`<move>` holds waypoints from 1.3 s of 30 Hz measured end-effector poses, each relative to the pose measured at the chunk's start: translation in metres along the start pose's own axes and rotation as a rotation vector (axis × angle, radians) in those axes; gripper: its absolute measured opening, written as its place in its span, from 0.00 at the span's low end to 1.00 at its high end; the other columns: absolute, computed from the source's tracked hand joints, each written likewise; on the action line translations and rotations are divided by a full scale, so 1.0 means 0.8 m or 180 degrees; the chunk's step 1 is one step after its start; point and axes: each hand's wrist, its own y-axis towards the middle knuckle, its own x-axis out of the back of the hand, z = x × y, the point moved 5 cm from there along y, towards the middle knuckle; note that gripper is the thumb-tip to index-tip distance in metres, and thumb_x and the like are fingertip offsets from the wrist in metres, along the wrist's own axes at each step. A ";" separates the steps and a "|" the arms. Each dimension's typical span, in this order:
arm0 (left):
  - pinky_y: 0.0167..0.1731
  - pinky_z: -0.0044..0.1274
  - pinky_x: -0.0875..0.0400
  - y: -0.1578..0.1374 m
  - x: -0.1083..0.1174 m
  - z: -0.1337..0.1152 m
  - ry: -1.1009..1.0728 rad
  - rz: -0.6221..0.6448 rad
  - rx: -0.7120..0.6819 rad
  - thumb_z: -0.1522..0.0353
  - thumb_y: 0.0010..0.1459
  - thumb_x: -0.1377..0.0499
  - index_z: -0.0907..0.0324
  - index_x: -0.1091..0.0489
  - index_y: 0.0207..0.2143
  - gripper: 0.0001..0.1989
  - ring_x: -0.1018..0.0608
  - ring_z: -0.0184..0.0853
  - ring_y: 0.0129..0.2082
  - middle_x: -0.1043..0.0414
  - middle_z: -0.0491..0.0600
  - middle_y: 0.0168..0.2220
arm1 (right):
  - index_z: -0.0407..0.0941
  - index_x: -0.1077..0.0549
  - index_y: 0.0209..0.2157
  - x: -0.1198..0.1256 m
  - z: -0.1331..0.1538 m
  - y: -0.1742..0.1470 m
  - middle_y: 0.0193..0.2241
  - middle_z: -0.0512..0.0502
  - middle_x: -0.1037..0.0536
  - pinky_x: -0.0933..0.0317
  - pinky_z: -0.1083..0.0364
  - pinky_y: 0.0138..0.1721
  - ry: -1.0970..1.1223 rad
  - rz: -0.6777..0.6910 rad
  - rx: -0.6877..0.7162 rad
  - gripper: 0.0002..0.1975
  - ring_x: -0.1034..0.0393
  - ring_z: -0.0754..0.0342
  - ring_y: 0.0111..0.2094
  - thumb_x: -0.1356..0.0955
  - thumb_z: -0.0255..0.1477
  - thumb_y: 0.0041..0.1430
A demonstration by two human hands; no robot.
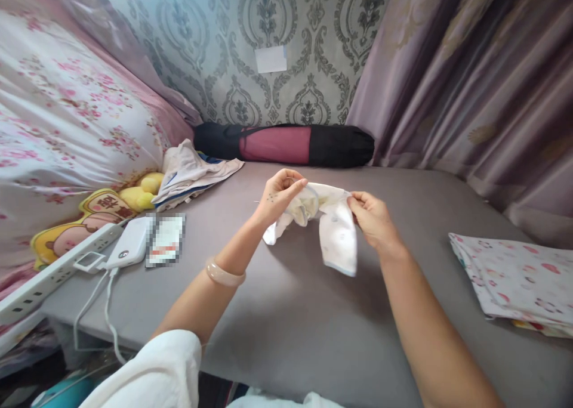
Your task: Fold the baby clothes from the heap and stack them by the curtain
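A small white garment (339,235) with pale printed spots and light blue edging hangs between my two hands, above the grey bed surface. My left hand (283,194) pinches its upper edge on the left, and there the cloth is bunched, with a cream inner side showing. On the right, my right hand (369,216) grips the other end of that edge between thumb and fingers. The top edge is stretched nearly straight from hand to hand. One flap, perhaps a sleeve, droops below my right hand. The garment's exact kind cannot be made out.
Folded clothes (192,172) lie at the back left near a yellow plush toy (143,192). A white power bank (129,241) with cables sits by the bed rail (58,271). Folded patterned cloth (519,277) lies right. A black and pink bag (275,144) rests along the wall.
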 end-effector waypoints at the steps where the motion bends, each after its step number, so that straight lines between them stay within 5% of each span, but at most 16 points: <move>1: 0.18 0.18 0.45 -0.002 0.000 -0.004 0.0087 0.0208 0.0039 0.58 0.50 0.32 0.59 0.29 0.33 0.15 0.37 0.24 0.19 0.39 0.40 0.20 | 0.46 0.29 0.36 0.011 0.008 -0.001 0.27 0.48 0.21 0.33 0.55 0.29 -0.0016 0.0051 -0.0100 0.19 0.27 0.52 0.27 0.29 0.45 0.48; 6: 0.18 0.19 0.45 -0.009 -0.006 -0.028 0.0476 0.1109 0.0186 0.64 0.46 0.29 0.56 0.24 0.38 0.16 0.37 0.25 0.18 0.41 0.39 0.19 | 0.46 0.25 0.34 0.051 0.043 -0.017 0.30 0.47 0.20 0.34 0.57 0.26 -0.0088 0.0484 -0.0414 0.18 0.27 0.53 0.26 0.26 0.43 0.46; 11: 0.22 0.20 0.35 -0.008 -0.017 -0.016 0.0751 0.1488 0.0195 0.65 0.48 0.31 0.56 0.21 0.38 0.12 0.28 0.30 0.23 0.30 0.45 0.23 | 0.45 0.24 0.33 0.062 0.034 -0.024 0.26 0.47 0.21 0.36 0.57 0.23 -0.0447 0.0856 -0.0748 0.16 0.29 0.54 0.23 0.28 0.43 0.51; 17: 0.31 0.24 0.27 -0.006 -0.028 0.035 0.0832 0.1373 0.0112 0.63 0.54 0.36 0.58 0.21 0.33 0.09 0.20 0.38 0.33 0.21 0.52 0.34 | 0.45 0.22 0.26 0.050 0.003 -0.012 0.28 0.48 0.20 0.37 0.59 0.28 -0.1906 0.1271 -0.0311 0.12 0.27 0.53 0.30 0.33 0.36 0.56; 24: 0.29 0.22 0.29 -0.003 -0.034 0.056 0.1214 0.1481 -0.0049 0.64 0.58 0.41 0.61 0.21 0.35 0.11 0.22 0.36 0.32 0.21 0.52 0.34 | 0.47 0.25 0.44 0.019 0.022 -0.021 0.40 0.46 0.20 0.33 0.56 0.36 -0.1191 0.1273 0.0301 0.15 0.27 0.54 0.37 0.33 0.39 0.58; 33: 0.29 0.21 0.30 -0.001 -0.036 0.076 0.1217 0.1412 0.0082 0.64 0.56 0.39 0.60 0.21 0.33 0.10 0.22 0.35 0.31 0.22 0.51 0.32 | 0.50 0.22 0.43 0.004 0.026 -0.028 0.37 0.51 0.19 0.37 0.56 0.38 -0.2263 0.1392 0.0733 0.12 0.27 0.52 0.38 0.32 0.34 0.57; 39: 0.26 0.20 0.31 -0.018 0.001 0.051 0.1236 0.1042 0.0321 0.59 0.57 0.39 0.58 0.21 0.34 0.13 0.24 0.32 0.27 0.24 0.50 0.29 | 0.50 0.20 0.35 0.018 0.025 -0.022 0.32 0.52 0.19 0.38 0.57 0.33 -0.2418 0.0969 0.0665 0.09 0.27 0.52 0.33 0.33 0.37 0.58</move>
